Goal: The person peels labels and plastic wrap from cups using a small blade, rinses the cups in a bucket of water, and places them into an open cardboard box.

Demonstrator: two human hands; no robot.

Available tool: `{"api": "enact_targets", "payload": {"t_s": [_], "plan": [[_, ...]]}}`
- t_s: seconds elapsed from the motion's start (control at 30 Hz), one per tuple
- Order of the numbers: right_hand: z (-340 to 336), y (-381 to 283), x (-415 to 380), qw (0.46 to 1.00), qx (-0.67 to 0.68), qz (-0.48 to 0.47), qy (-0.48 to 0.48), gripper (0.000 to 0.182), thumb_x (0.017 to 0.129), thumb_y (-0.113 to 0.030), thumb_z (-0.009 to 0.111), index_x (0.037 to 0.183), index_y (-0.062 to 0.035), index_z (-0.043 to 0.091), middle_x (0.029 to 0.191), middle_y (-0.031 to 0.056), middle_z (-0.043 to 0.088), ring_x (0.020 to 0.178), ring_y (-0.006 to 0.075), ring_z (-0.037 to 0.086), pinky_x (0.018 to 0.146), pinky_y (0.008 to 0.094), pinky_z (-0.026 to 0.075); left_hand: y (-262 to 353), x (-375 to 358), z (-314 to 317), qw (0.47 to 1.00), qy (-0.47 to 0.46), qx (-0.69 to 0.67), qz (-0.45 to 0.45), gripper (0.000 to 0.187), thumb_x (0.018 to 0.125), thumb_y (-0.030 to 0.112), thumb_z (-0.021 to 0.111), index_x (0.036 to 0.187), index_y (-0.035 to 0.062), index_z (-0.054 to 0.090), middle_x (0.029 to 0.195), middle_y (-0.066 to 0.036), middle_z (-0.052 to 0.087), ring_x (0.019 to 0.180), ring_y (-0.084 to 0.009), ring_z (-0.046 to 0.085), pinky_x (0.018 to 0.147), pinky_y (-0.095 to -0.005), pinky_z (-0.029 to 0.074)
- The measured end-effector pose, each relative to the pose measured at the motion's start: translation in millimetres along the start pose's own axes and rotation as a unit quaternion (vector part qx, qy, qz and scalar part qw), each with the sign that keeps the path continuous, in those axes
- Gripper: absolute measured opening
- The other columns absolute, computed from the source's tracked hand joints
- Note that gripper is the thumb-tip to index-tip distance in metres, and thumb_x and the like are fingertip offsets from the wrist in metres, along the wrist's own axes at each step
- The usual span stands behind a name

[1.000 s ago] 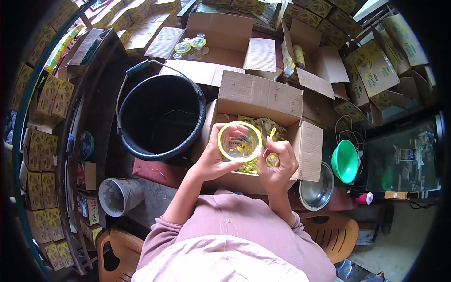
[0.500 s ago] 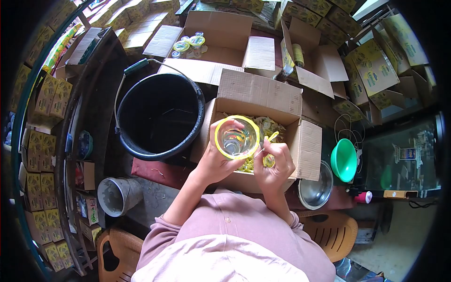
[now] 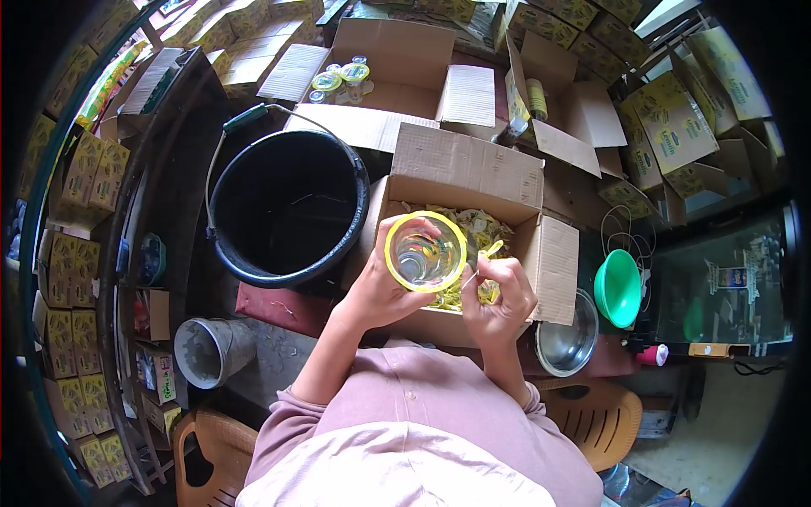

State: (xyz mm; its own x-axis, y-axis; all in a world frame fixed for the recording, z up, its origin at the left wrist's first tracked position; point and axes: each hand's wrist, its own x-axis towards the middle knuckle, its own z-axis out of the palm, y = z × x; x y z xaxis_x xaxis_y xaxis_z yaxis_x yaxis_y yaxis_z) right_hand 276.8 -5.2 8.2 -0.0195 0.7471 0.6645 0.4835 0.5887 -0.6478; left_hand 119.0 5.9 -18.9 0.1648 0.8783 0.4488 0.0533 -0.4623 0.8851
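Left hand (image 3: 380, 291) is gripping a clear yellow-rimmed jar (image 3: 425, 252) over the open carton (image 3: 473, 245) of yellow scraps while right hand (image 3: 498, 296) is pinching what looks like a yellow strip (image 3: 488, 250) beside it, peeling apparently unfinished, bucket (image 3: 287, 207) nearby.

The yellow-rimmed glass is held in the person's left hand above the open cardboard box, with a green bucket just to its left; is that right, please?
Not quite: the bucket is black, not green, as the head view shows. The left hand does hold the yellow-rimmed glass above the open cardboard box.
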Motion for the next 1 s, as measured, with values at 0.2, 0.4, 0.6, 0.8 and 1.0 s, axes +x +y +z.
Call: {"api": "enact_targets", "payload": {"t_s": [0.2, 0.4, 0.6, 0.8, 1.0], "plan": [[3, -2, 1, 0.999, -0.024, -0.019, 0.016, 0.022, 0.064, 0.007, 0.065, 0.084, -0.0016, 0.059, 0.067, 0.0065, 0.054, 0.056, 0.0136, 0.054, 0.05, 0.024, 0.042, 5, 0, 1, 1.0, -0.002, 0.018, 0.004, 0.068, 0.064, 0.006, 0.07, 0.119, 0.001, 0.03, 0.106, -0.012, 0.046, 0.1, -0.0224, 0.05, 0.088, -0.032, 0.04], [2, 1, 6, 1.0, -0.009, -0.017, 0.016, 0.027, 0.063, 0.009, 0.063, 0.087, -0.0022, 0.063, 0.069, 0.0075, 0.056, 0.058, 0.015, 0.057, 0.053, 0.0242, 0.047, 7, -1, -1, 0.999, -0.035, 0.014, 0.007, 0.07, 0.062, 0.009, 0.073, 0.118, 0.0029, 0.032, 0.104, -0.012, 0.048, 0.101, -0.022, 0.051, 0.089, -0.0315, 0.04], [1, 4, 4, 1.0, 0.013, -0.015, -0.002, 0.021, 0.065, 0.01, 0.063, 0.083, -0.0004, 0.058, 0.07, 0.0072, 0.054, 0.061, 0.0134, 0.054, 0.054, 0.0229, 0.043, 12, 1, -2, 0.996, -0.046, 0.074, 0.024, 0.071, 0.059, 0.01, 0.077, 0.116, 0.0029, 0.036, 0.104, -0.01, 0.047, 0.098, -0.0212, 0.052, 0.085, -0.0306, 0.043], [0, 3, 0, 0.999, 0.049, 0.011, 0.004, 0.021, 0.066, 0.01, 0.065, 0.083, 0.0004, 0.056, 0.072, 0.0071, 0.052, 0.06, 0.0115, 0.051, 0.055, 0.0218, 0.042, 3, 3, -3, 0.999, -0.021, -0.035, 0.009, 0.067, 0.061, 0.006, 0.075, 0.116, 0.0026, 0.037, 0.107, -0.009, 0.045, 0.099, -0.0192, 0.05, 0.084, -0.0312, 0.044], [4, -5, -5, 0.999, 0.019, 0.005, 0.028, 0.02, 0.068, 0.007, 0.066, 0.082, 0.0007, 0.053, 0.07, 0.0072, 0.05, 0.058, 0.0118, 0.048, 0.051, 0.0223, 0.042, 5, 3, 0, 0.998, 0.003, -0.055, 0.024, 0.072, 0.065, 0.008, 0.071, 0.122, 0.0009, 0.027, 0.11, -0.013, 0.042, 0.105, -0.0209, 0.046, 0.09, -0.0325, 0.039]]}}
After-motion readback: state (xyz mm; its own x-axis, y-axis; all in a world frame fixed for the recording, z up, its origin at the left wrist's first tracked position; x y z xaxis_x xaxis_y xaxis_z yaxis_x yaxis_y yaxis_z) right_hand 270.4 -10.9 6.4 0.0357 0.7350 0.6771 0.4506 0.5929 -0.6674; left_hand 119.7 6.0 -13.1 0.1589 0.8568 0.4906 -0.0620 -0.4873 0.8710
